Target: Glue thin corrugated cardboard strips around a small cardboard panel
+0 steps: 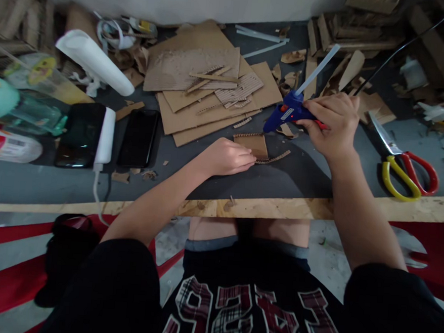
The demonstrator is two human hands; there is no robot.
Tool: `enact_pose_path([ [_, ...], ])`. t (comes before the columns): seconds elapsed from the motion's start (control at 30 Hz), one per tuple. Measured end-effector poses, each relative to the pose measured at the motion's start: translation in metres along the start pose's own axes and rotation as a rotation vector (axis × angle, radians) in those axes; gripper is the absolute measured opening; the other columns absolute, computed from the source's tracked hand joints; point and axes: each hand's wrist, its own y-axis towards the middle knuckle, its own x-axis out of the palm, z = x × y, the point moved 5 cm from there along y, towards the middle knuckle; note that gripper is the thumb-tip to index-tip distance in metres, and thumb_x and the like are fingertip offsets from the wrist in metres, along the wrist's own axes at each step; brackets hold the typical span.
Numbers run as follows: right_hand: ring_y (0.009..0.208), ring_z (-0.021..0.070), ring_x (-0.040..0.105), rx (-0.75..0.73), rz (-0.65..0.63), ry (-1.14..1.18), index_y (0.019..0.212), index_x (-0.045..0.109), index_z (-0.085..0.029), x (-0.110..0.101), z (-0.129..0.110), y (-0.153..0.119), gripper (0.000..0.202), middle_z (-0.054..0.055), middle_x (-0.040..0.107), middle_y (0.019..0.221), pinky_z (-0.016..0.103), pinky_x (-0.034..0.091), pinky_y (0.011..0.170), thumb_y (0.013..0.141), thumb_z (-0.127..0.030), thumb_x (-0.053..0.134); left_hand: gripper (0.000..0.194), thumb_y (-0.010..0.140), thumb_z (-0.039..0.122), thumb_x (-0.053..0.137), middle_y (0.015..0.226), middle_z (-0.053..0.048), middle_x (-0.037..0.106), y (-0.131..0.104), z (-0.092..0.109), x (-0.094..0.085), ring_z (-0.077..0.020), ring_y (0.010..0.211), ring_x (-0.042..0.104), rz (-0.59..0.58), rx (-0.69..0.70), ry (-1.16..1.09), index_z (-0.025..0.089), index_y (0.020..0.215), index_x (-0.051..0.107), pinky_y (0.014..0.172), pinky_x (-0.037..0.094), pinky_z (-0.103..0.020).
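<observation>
Cardboard square (259, 146) pokes from pinching left fingers (245, 161). Right fingers (318, 111) grip a glue gun (282, 113). Gluing likely needs careful aim.

My bench (289, 179) had a dark grey top and a wooden front edge (272, 208). I had a cardboard stack (180, 118) on it; just left of that stack lay a black phone (138, 138), at its right rear translucent sticks (264, 48), in front of it a small cardboard piece (256, 145), and well to its right scissors (397, 153).
</observation>
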Motion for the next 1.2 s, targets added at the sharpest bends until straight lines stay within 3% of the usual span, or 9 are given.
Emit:
enact_pose_path([
  [0.17, 0.112, 0.0351, 0.060, 0.005, -0.033, -0.013, 0.129, 0.063, -0.038, -0.0008, 0.0006, -0.0001, 0.061, 0.006, 0.071, 0.121, 0.060, 0.038, 0.094, 0.092, -0.070, 0.027, 0.025, 0.098, 0.029, 0.051, 0.090, -0.002, 0.079, -0.0006, -0.0032, 0.0036, -0.0138, 0.088, 0.076, -0.073, -0.068, -0.045, 0.021, 0.094, 0.074, 0.070, 0.057, -0.022],
  [0.37, 0.109, 0.0316, 0.061, 0.006, -0.003, -0.039, 0.128, 0.063, -0.037, 0.0015, 0.0010, -0.0003, 0.059, 0.006, 0.071, 0.120, 0.056, 0.037, 0.096, 0.092, -0.070, 0.030, 0.024, 0.098, 0.028, 0.053, 0.090, -0.002, 0.079, 0.0009, -0.0012, 0.0002, -0.0141, 0.088, 0.076, -0.042, -0.027, -0.019, 0.019, 0.093, 0.074, 0.067, 0.056, -0.021],
  [0.53, 0.103, 0.0283, 0.062, -0.095, 0.111, -0.033, 0.122, 0.068, -0.024, -0.0002, -0.0041, -0.0014, 0.065, 0.009, 0.072, 0.111, 0.050, 0.038, 0.093, 0.095, -0.069, 0.029, 0.024, 0.098, 0.026, 0.052, 0.091, -0.001, 0.079, 0.0013, -0.0002, -0.0005, -0.0134, 0.090, 0.076, -0.027, -0.001, 0.010, 0.019, 0.095, 0.075, 0.068, 0.057, -0.020],
  [0.7, 0.104, 0.0269, 0.062, -0.070, 0.085, -0.035, 0.124, 0.067, -0.031, -0.0012, -0.0058, -0.0009, 0.061, 0.005, 0.072, 0.114, 0.049, 0.038, 0.094, 0.094, -0.069, 0.031, 0.023, 0.097, 0.026, 0.054, 0.087, 0.001, 0.079, 0.0031, 0.0011, -0.0030, -0.0126, 0.087, 0.077, 0.007, 0.014, 0.034, 0.019, 0.092, 0.075, 0.064, 0.057, -0.019],
  [0.93, 0.104, 0.0285, 0.062, -0.067, 0.058, -0.028, 0.124, 0.066, -0.028, -0.0054, -0.0051, 0.0003, 0.065, 0.008, 0.071, 0.113, 0.050, 0.039, 0.094, 0.093, -0.070, 0.027, 0.021, 0.097, 0.026, 0.055, 0.090, 0.001, 0.079, 0.0024, 0.0014, -0.0041, -0.0123, 0.086, 0.076, 0.034, 0.018, 0.041, 0.020, 0.093, 0.075, 0.063, 0.055, -0.019],
  [1.2, 0.101, 0.0293, 0.061, -0.029, 0.081, 0.009, 0.121, 0.069, -0.025, -0.0029, 0.0012, 0.0020, 0.069, 0.011, 0.072, 0.109, 0.050, 0.040, 0.091, 0.091, -0.073, 0.029, 0.025, 0.098, 0.029, 0.052, 0.088, 0.000, 0.079, -0.0004, -0.0015, 0.0026, -0.0124, 0.081, 0.075, -0.033, -0.015, 0.009, 0.020, 0.095, 0.074, 0.066, 0.054, -0.021],
])
